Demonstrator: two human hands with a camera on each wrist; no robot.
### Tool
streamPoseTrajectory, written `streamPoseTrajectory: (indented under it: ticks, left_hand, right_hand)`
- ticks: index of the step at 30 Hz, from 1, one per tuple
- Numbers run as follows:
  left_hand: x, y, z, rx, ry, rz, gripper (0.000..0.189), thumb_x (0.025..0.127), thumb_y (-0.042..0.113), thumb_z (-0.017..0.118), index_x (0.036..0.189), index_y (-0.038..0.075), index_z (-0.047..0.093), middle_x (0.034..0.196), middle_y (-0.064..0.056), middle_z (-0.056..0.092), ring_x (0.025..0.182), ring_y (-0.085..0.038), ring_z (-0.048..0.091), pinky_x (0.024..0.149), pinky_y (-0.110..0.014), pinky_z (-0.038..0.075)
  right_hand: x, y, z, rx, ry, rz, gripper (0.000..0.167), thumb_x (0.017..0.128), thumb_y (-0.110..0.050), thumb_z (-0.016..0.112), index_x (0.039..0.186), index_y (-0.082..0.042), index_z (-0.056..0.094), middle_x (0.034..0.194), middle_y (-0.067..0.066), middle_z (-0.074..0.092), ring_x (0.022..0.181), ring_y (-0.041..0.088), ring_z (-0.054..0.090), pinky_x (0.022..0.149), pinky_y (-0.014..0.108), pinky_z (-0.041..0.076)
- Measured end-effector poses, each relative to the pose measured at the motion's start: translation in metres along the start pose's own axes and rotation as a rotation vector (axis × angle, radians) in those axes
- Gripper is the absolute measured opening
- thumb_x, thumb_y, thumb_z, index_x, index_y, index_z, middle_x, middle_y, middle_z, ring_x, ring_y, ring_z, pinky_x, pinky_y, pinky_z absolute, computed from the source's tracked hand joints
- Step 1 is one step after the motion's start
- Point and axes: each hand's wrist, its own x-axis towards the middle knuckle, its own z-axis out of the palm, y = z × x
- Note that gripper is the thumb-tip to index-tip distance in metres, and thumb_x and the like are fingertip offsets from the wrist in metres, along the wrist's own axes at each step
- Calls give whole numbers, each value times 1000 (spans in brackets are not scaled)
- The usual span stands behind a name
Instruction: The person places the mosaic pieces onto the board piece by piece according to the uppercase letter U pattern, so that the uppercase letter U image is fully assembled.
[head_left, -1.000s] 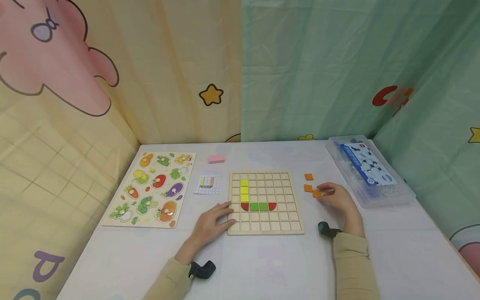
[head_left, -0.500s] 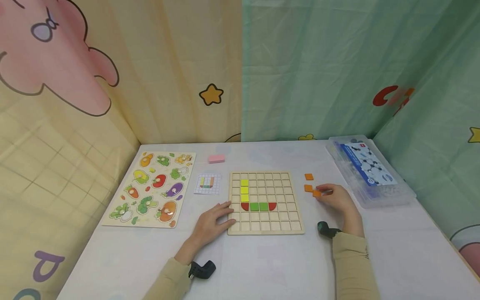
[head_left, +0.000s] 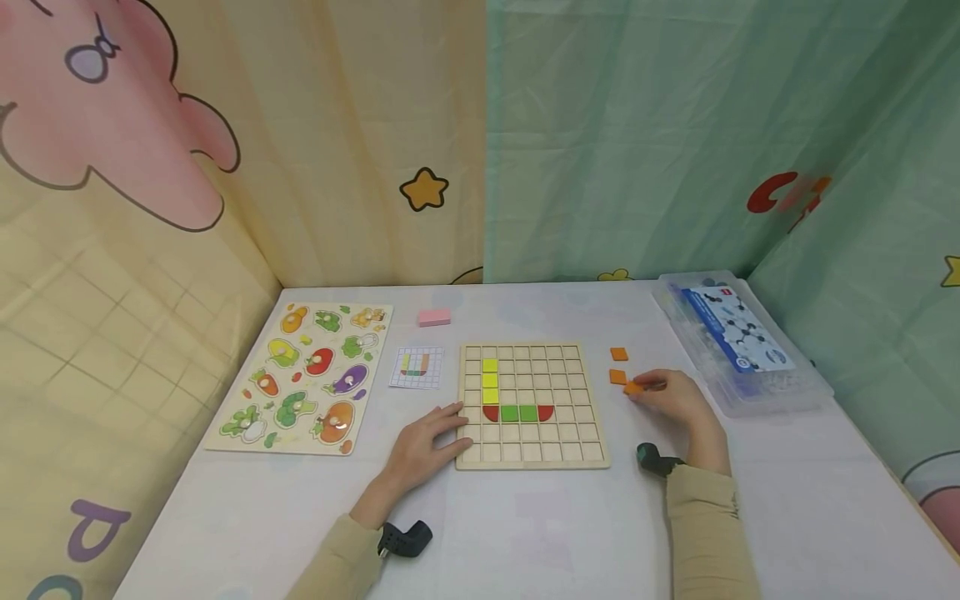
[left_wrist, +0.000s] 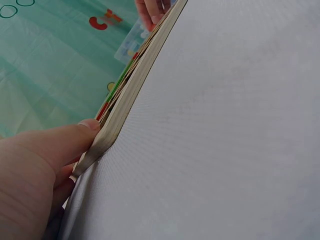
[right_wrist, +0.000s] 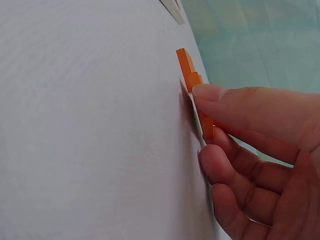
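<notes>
My left hand (head_left: 420, 450) rests at the left edge of a wooden grid board (head_left: 532, 452), its thumb over the near corner. In the left wrist view, the thumb (left_wrist: 75, 137) lies on the board's thick rim (left_wrist: 125, 100). Set in the grid are a column of yellow squares (head_left: 490, 380), two green squares (head_left: 518, 413) and red rounded corner pieces (head_left: 546, 413) at both ends of that row. Right of the board, my right hand (head_left: 671, 396) pinches an orange square tile (head_left: 632, 387) close over the table. Two more orange tiles (head_left: 618, 354) lie beside it.
A small card (head_left: 416, 368) with a coloured grid pattern lies left of the board, below a pink block (head_left: 433, 317). Farther left is a vegetable puzzle board (head_left: 300, 379). A clear plastic case (head_left: 738, 333) stands at the back right. Curtains enclose the table.
The right fingers have closed in a little on the nearest orange tile, which is now tilted and slightly shifted left. The left hand and the board have stayed put.
</notes>
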Motion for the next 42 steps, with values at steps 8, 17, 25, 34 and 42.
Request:
streamPoseTrajectory:
  ticks: [8, 17, 25, 34, 42]
  left_hand:
    - [0, 0, 1, 4, 5, 2, 38, 85, 36, 69, 116, 14, 67, 135, 2, 53, 129, -27, 43, 109, -39, 34]
    - [0, 2, 0, 0, 1, -8, 38, 85, 36, 69, 116, 14, 67, 136, 2, 52, 129, -27, 42, 109, -40, 34]
    - [-1, 1, -1, -6, -6, -10, 38, 85, 37, 68, 117, 15, 67, 136, 3, 52, 130, -26, 41, 110, -38, 32]
    - [0, 1, -1, -6, -5, -14, 38, 85, 37, 68, 117, 15, 67, 136, 3, 52, 130, -26, 41, 110, -38, 32]
    - [-1, 2, -1, -5, -6, -13, 37, 85, 35, 69, 116, 15, 67, 136, 3, 52, 130, -27, 42, 110, -38, 33]
  right_hand:
    - [-2, -12, -2, 28, -23, -51, 51, 83, -33, 71, 119, 1, 60, 118, 20, 57, 100, 34, 53, 84, 45, 49]
    - [-4, -38, 2, 12, -6, -175, 43, 83, -27, 72, 115, 0, 62, 111, 17, 62, 91, 28, 56, 74, 33, 50]
    - [-3, -63, 19, -9, -29, -310, 35, 83, -22, 72, 110, -2, 66, 103, 13, 64, 85, 22, 59, 69, 31, 50]
    - [0, -79, 48, 76, -115, -357, 30, 81, -19, 75, 107, -7, 66, 104, 8, 64, 86, 20, 62, 72, 33, 53]
    - [4, -82, 66, 74, -159, -346, 24, 79, -18, 77, 101, -12, 68, 97, 2, 64, 83, 16, 61, 73, 32, 52]
